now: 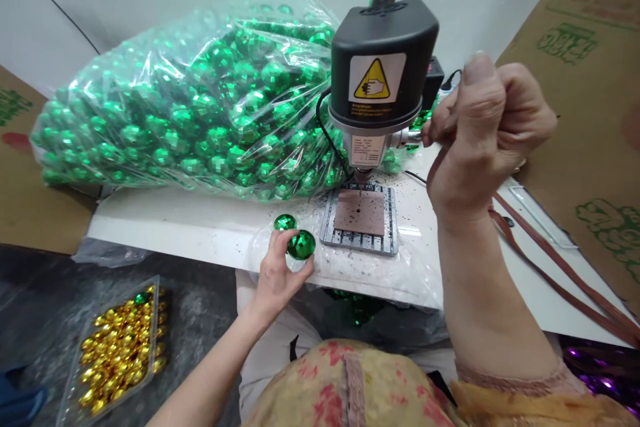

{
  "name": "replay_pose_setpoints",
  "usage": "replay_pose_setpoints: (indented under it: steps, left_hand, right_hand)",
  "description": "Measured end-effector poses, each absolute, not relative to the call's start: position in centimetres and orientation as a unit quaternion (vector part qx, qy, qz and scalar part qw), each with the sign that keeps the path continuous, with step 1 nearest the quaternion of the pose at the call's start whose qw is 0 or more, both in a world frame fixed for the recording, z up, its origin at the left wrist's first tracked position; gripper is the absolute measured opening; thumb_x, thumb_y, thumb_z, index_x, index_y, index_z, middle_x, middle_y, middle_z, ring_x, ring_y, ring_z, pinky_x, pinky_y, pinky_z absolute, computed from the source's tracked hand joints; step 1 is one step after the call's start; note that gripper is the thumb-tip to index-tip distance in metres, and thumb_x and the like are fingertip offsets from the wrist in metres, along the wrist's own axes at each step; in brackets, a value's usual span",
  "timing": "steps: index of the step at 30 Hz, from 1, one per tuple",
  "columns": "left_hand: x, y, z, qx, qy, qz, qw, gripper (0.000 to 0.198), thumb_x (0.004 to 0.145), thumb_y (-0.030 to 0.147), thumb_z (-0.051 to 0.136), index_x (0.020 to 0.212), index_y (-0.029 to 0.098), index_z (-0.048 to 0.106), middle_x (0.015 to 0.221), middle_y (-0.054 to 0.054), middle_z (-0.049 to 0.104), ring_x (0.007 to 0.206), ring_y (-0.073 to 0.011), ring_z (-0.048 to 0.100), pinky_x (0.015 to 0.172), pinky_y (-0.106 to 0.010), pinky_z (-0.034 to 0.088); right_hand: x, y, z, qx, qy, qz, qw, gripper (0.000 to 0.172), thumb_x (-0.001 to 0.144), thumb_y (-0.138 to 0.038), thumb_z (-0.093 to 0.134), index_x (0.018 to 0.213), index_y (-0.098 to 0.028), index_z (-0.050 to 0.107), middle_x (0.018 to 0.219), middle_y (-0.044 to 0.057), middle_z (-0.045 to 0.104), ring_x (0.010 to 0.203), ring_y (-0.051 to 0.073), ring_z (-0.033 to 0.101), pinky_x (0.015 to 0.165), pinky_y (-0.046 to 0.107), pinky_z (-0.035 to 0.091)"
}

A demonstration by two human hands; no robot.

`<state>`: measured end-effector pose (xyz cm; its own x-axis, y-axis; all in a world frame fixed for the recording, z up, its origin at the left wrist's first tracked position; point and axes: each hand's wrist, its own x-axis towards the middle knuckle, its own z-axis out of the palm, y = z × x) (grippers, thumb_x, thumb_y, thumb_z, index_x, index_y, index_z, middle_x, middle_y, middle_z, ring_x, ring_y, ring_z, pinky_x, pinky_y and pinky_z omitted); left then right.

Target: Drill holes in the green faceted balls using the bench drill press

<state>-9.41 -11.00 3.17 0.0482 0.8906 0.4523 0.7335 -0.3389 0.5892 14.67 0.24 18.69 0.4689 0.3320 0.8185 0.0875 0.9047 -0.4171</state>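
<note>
My left hand (278,271) pinches a shiny green faceted ball (301,244) at the front edge of the white table (200,223). A second green ball (285,221) lies just behind it on the table. My right hand (483,130) is raised and closed in a fist round the feed lever (411,138) of a small black bench drill (383,67). The drill bit hangs just above a brown pad (360,211) on the drill's grey base plate (359,241).
A big clear plastic bag (200,93) full of green balls fills the back of the table. On the floor at lower left stands a clear tray (117,350) of gold balls. Cardboard sheets (590,113) lean at the right. Brown straps (565,273) lie across the table's right side.
</note>
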Motion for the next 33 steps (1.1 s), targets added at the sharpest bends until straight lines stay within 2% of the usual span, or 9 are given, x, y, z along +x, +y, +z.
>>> replay_pose_setpoints:
  steps: [2, 4, 7, 9, 12, 19, 24, 29, 33]
  left_hand:
    - [-7.8, -9.7, 3.8, 0.671, 0.536, 0.452, 0.239, 0.049, 0.085, 0.031, 0.07, 0.13, 0.024, 0.054, 0.119, -0.008, 0.061, 0.102, -0.0201, 0.066, 0.088, -0.032, 0.057]
    - [-5.9, -7.8, 4.0, 0.612, 0.5, 0.493, 0.364, 0.046, 0.085, 0.038, 0.071, 0.125, 0.023, 0.054, 0.113, -0.008, 0.066, 0.098, -0.0184, 0.068, 0.086, -0.031, 0.057]
    - [-3.6, -4.5, 3.1, 0.539, 0.477, 0.537, 0.44, 0.05, 0.081, 0.049, 0.075, 0.116, 0.022, 0.053, 0.096, -0.004, 0.069, 0.089, -0.0168, 0.068, 0.081, -0.031, 0.055]
    - [-2.6, -2.7, 2.1, 0.522, 0.475, 0.549, 0.447, 0.054, 0.079, 0.054, 0.076, 0.114, 0.022, 0.051, 0.091, -0.002, 0.068, 0.086, -0.0159, 0.067, 0.081, -0.03, 0.053]
    - [-1.9, -1.2, 0.9, 0.532, 0.474, 0.545, 0.442, 0.056, 0.077, 0.055, 0.077, 0.114, 0.021, 0.051, 0.094, -0.003, 0.067, 0.089, -0.0152, 0.065, 0.083, -0.029, 0.05]
    - [-1.6, -0.6, 0.1, 0.573, 0.459, 0.522, 0.434, 0.049, 0.08, 0.043, 0.078, 0.117, 0.021, 0.055, 0.109, -0.006, 0.067, 0.104, -0.0184, 0.062, 0.094, -0.032, 0.048]
    - [-1.2, -0.2, 0.2, 0.61, 0.473, 0.5, 0.392, 0.05, 0.078, 0.037, 0.08, 0.121, 0.021, 0.06, 0.119, -0.008, 0.067, 0.112, -0.0217, 0.062, 0.1, -0.035, 0.047]
    - [-0.7, -0.2, 0.3, 0.612, 0.481, 0.495, 0.386, 0.054, 0.078, 0.038, 0.08, 0.124, 0.02, 0.059, 0.119, -0.009, 0.068, 0.11, -0.0219, 0.064, 0.099, -0.036, 0.05]
    - [-0.7, -0.4, 0.1, 0.592, 0.479, 0.512, 0.398, 0.053, 0.079, 0.04, 0.079, 0.124, 0.019, 0.059, 0.121, -0.01, 0.068, 0.11, -0.0218, 0.066, 0.099, -0.036, 0.052]
  right_hand:
    - [14.6, 0.1, 18.6, -0.216, -0.509, 0.068, 0.83, 0.042, 0.092, -0.026, 0.057, 0.059, -0.02, 0.032, 0.051, -0.008, 0.03, 0.045, 0.001, 0.04, 0.048, 0.022, 0.028]
    - [14.6, 0.1, 18.6, -0.226, -0.51, 0.059, 0.828, 0.043, 0.092, -0.028, 0.057, 0.06, -0.019, 0.031, 0.05, -0.008, 0.03, 0.044, 0.001, 0.039, 0.047, 0.022, 0.028]
    - [14.6, 0.0, 18.5, -0.231, -0.506, 0.059, 0.829, 0.042, 0.092, -0.026, 0.058, 0.059, -0.019, 0.032, 0.051, -0.008, 0.03, 0.045, 0.001, 0.04, 0.048, 0.023, 0.029]
    - [14.6, 0.0, 18.5, -0.23, -0.501, 0.065, 0.832, 0.043, 0.092, -0.024, 0.058, 0.059, -0.019, 0.031, 0.051, -0.008, 0.031, 0.045, 0.001, 0.04, 0.049, 0.023, 0.03]
    - [14.6, -0.1, 18.6, -0.242, -0.504, 0.067, 0.826, 0.044, 0.092, -0.027, 0.058, 0.058, -0.019, 0.031, 0.052, -0.008, 0.031, 0.045, 0.001, 0.04, 0.049, 0.023, 0.031]
    - [14.6, -0.3, 18.6, -0.271, -0.523, 0.061, 0.806, 0.047, 0.095, -0.038, 0.054, 0.059, -0.02, 0.029, 0.054, -0.005, 0.026, 0.047, 0.003, 0.037, 0.049, 0.025, 0.034]
    - [14.5, -0.4, 18.8, -0.264, -0.512, 0.07, 0.814, 0.047, 0.093, -0.034, 0.056, 0.057, -0.02, 0.03, 0.054, -0.005, 0.025, 0.046, 0.003, 0.037, 0.049, 0.026, 0.032]
    - [14.5, -0.7, 19.1, -0.284, -0.507, 0.09, 0.809, 0.048, 0.092, -0.036, 0.058, 0.055, -0.02, 0.032, 0.053, -0.005, 0.026, 0.046, 0.003, 0.037, 0.049, 0.026, 0.029]
    - [14.5, -0.3, 19.7, -0.26, -0.507, 0.103, 0.815, 0.045, 0.092, -0.025, 0.056, 0.055, -0.02, 0.032, 0.052, -0.006, 0.025, 0.044, 0.003, 0.036, 0.049, 0.025, 0.026]
